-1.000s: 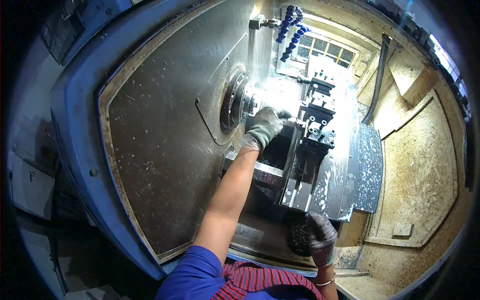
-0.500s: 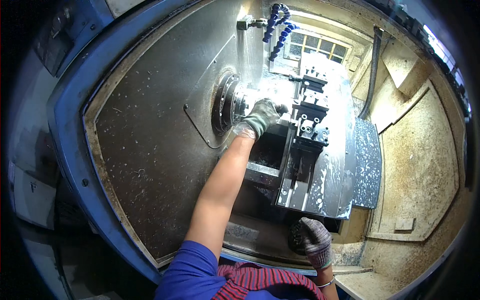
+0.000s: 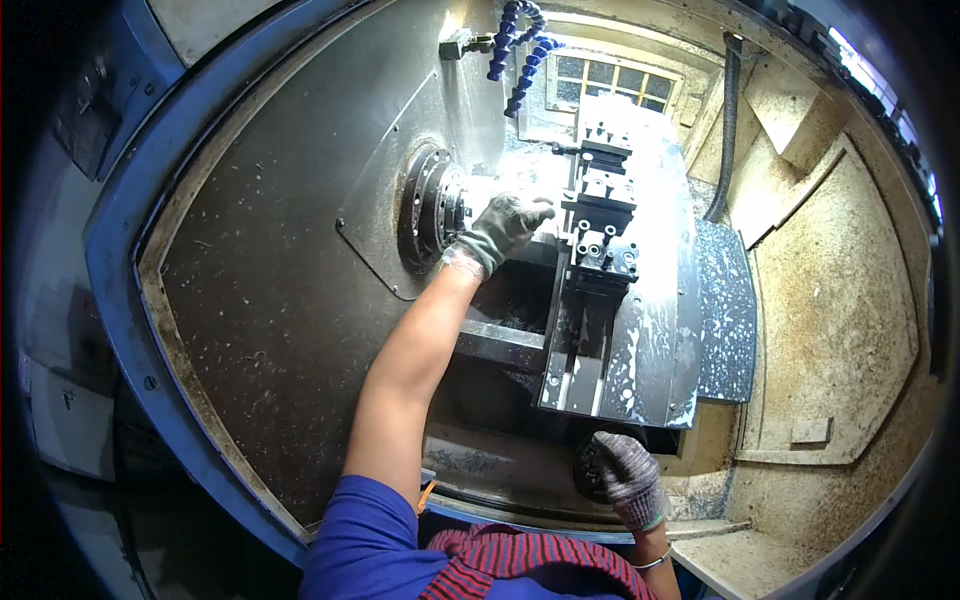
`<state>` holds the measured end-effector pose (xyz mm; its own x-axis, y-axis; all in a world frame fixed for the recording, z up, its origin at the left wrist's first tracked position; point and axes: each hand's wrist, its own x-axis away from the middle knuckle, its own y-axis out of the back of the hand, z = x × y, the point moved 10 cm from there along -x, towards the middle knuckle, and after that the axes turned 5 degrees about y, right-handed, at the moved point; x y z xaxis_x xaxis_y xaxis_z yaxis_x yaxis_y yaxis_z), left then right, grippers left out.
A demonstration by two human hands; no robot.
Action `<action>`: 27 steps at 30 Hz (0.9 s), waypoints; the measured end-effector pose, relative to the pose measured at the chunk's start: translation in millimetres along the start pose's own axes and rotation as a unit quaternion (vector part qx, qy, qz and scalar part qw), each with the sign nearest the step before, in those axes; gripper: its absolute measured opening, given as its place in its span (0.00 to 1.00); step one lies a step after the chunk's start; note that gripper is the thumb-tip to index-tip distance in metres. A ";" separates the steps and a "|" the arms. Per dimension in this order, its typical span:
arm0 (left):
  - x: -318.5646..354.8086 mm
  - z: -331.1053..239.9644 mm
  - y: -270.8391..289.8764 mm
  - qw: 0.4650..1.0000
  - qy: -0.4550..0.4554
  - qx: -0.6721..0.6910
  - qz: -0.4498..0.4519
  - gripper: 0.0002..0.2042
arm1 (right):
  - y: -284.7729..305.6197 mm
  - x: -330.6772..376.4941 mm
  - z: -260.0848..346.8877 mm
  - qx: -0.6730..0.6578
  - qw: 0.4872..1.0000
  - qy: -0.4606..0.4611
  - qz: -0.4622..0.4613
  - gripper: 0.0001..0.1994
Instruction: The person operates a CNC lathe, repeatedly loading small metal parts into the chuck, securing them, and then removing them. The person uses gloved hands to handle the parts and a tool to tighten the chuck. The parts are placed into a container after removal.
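The gloved left hand (image 3: 505,225) is closed around a part at the chuck (image 3: 432,208); it could be snagged by the nearby tool block (image 3: 603,215). The right hand (image 3: 628,478) is curled on a dark round part.

Inside a lathe enclosure, the chuck (image 3: 432,207) is mounted on the panel at the left, with the tool block (image 3: 603,225) set just to its right on the slanted carriage (image 3: 650,330). The left hand (image 3: 505,225) is extended between chuck and tool block, at the chuck's face. Two segmented coolant hoses (image 3: 518,45) are hung above that gap, and a small window (image 3: 610,82) is seen behind them. A ribbed hose (image 3: 727,130) is run down the rear wall, right of the carriage. The right hand (image 3: 628,475) is rested at the near edge of the enclosure, below the carriage, on a round part (image 3: 588,468).
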<state>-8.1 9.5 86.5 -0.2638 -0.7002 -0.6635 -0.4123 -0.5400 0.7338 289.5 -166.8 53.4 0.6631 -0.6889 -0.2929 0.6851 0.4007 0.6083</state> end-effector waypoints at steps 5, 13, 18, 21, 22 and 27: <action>-1.1 -0.9 -16.4 0.990 0.077 -0.023 0.119 0.12 | 0.3 7.1 -2.3 0.011 1.000 -0.007 0.001 0.16; 12.1 11.9 -28.6 0.965 0.021 -0.123 0.231 0.15 | -7.0 20.9 -3.4 0.010 0.997 0.049 0.060 0.28; -1.0 29.1 -34.0 0.960 0.195 0.059 0.190 0.11 | -18.1 35.8 -3.3 0.007 0.995 0.032 0.098 0.29; -8.1 19.7 -33.7 0.972 0.150 -0.056 0.174 0.10 | -20.2 45.2 1.4 0.000 0.994 0.015 0.112 0.30; -9.0 18.5 -35.0 0.971 0.157 -0.033 0.178 0.10 | -22.1 47.3 2.7 -0.007 0.993 0.022 0.115 0.31; -0.7 12.1 -32.8 0.962 0.185 -0.093 0.179 0.13 | -29.1 54.2 1.3 -0.005 0.993 0.050 0.105 0.32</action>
<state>-5.0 33.3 61.2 -0.0174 -0.9564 -0.2916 -0.1804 -0.2839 0.9417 305.1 -216.6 20.8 0.8182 -0.5256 -0.2330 0.5309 0.5351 0.6571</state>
